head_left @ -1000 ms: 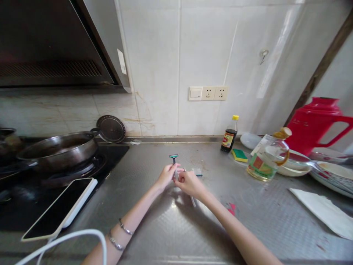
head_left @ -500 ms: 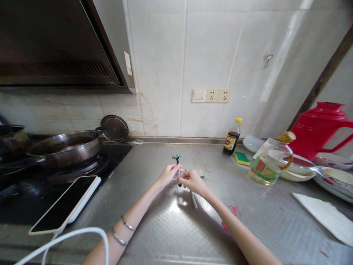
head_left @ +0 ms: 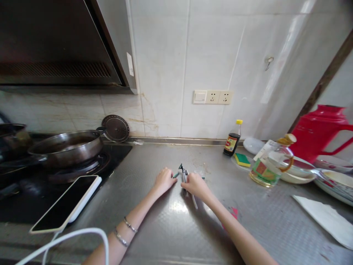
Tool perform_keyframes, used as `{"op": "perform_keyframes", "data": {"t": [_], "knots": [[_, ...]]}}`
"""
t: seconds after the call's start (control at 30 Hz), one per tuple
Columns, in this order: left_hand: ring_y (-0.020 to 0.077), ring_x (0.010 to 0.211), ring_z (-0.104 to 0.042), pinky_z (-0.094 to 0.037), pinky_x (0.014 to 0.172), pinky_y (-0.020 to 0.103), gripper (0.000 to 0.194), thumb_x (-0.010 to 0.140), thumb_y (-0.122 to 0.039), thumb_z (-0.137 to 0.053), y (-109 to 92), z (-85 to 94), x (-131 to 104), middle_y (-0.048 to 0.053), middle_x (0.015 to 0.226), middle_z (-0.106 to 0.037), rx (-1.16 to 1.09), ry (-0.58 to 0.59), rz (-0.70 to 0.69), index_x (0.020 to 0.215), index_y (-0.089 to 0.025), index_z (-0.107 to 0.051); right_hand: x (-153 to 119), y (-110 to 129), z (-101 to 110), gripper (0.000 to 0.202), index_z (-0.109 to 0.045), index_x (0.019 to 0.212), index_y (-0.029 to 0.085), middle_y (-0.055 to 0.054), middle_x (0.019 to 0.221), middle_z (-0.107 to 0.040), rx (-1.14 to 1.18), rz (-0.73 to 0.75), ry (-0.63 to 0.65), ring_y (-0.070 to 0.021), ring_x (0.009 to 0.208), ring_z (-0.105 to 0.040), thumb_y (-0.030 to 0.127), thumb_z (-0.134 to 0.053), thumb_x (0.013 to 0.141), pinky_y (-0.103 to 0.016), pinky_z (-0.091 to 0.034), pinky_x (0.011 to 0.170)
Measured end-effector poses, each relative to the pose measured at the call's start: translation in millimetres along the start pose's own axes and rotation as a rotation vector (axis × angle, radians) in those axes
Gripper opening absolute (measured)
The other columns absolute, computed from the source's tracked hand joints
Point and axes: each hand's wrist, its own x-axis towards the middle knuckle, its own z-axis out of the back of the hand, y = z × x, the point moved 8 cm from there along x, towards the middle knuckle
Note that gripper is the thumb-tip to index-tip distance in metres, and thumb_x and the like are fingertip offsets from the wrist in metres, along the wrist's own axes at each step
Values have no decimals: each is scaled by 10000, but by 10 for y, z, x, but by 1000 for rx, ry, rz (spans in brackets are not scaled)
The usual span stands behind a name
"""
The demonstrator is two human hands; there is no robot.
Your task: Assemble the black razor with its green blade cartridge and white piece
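Observation:
My right hand [head_left: 195, 185] is closed around the handle of a disposable razor [head_left: 184, 173], whose head points up and away from me. To its left, my left hand [head_left: 165, 179] has its fingers pressed together at a small green piece [head_left: 175, 175]; whether it is gripped or only touched is hard to see. A thin, pale grey curved strip [head_left: 194, 201] lies under my right hand, its upper part hidden. Another bit of green shows just past my right knuckles on the steel counter [head_left: 154, 228].
On the left, a phone [head_left: 66, 204] with a white cable [head_left: 82, 231] lies by the stove, where a pan [head_left: 67, 149] sits. To the right are a sauce bottle [head_left: 232, 140], a sponge [head_left: 242, 159], a glass jug [head_left: 266, 171], bowls, a red thermos [head_left: 317, 134] and white paper [head_left: 325, 217].
Both hands were together on the upright razor. My left hand has come off it and moved left and down to the green piece; the razor has turned and lowered in my right hand.

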Motion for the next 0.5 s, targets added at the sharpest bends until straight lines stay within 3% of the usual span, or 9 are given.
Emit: {"op": "perform_keyframes", "data": {"t": [0.17,0.5], "knots": [[218,908,-567,-393,775,296,164,725,-306,-611,-13,-52,5,98,909,-617,76,-23,-32,802,-166,-650,-23,28,-23,236,-687,697,128,-125,665,-667,-46,-18,11,-194,603,-615,315,-545,682,-232,-322,462],[225,851,-591,-394,787,330,109,718,-170,-560,1,13,25,93,845,-650,84,16,0,695,-172,-666,-44,40,-77,237,-692,736,124,-146,700,-673,-83,-13,15,-240,666,-645,295,-541,673,-254,-397,508]]}}
